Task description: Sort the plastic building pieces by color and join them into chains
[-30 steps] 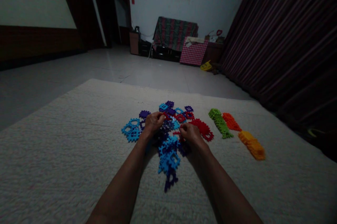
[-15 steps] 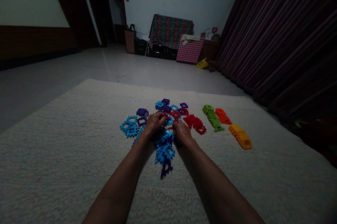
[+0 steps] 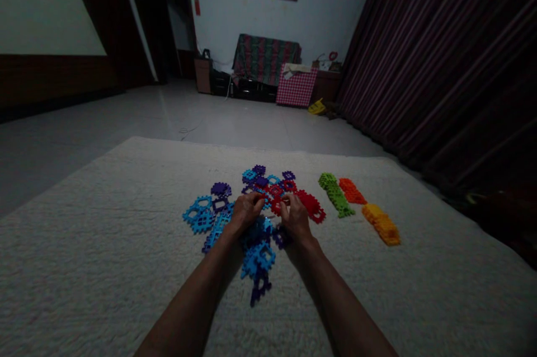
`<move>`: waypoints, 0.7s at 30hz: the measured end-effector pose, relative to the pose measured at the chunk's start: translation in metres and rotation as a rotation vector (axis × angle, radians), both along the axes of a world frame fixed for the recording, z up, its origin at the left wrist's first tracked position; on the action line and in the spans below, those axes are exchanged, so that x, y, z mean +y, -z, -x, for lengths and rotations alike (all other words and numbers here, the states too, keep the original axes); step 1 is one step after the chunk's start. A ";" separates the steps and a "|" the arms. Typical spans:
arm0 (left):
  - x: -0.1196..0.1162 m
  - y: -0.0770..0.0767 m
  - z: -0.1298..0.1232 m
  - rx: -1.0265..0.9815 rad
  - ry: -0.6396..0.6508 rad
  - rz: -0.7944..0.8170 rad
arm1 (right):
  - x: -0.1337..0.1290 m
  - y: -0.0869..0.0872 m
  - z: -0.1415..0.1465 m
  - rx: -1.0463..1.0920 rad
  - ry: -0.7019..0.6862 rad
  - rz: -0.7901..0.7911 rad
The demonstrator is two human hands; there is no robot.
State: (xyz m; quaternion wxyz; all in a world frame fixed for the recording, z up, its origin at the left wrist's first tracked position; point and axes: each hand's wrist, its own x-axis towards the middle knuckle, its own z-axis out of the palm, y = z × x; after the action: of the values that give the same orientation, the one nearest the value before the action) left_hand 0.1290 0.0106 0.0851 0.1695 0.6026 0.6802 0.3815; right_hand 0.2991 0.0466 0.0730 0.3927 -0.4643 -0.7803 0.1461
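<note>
Toothed plastic building tiles lie in a loose pile between and around my hands. My left hand point(image 3: 246, 211) is closed in a pinch over the pile's middle, and its fingertips hide whatever they grip. To its right my right hand point(image 3: 296, 217) has its fingers curled at a red toothed tile point(image 3: 276, 208), which it seems to pinch at the edge. Blue tiles point(image 3: 263, 256) and a dark purple tile point(image 3: 260, 285) lie nearer me, between my forearms. More blue tiles point(image 3: 202, 219) sit left of my left hand. Overlapping red tiles point(image 3: 310, 203) lie just beyond my right hand.
To the right lie sorted rows of green tiles point(image 3: 335, 195), orange-red tiles point(image 3: 351, 190) and yellow-orange tiles point(image 3: 381, 225). All rest on a pale quilted mat point(image 3: 126, 256). A draped cabinet point(image 3: 266, 60) stands at the far wall, with a dark curtain point(image 3: 377, 66) on the right.
My right hand has moved slightly right, away from my left, uncovering a purple tile beside its wrist. The view has tilted up a little, so the scene sits lower.
</note>
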 end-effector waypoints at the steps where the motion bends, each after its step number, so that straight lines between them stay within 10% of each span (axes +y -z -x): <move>1: 0.001 0.001 -0.002 -0.032 0.024 -0.003 | 0.000 0.000 0.002 0.068 -0.019 0.015; 11: 0.004 0.008 -0.012 -0.317 0.141 -0.034 | 0.006 -0.008 -0.016 0.267 -0.008 0.132; 21: 0.002 0.010 -0.007 0.104 0.039 -0.018 | 0.042 0.009 -0.091 0.029 0.264 0.006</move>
State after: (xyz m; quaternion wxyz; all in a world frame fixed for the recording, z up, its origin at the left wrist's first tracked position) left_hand 0.1364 0.0131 0.0753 0.1360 0.6363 0.6726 0.3526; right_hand 0.3898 0.0888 0.0639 0.4184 -0.5620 -0.7062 0.1020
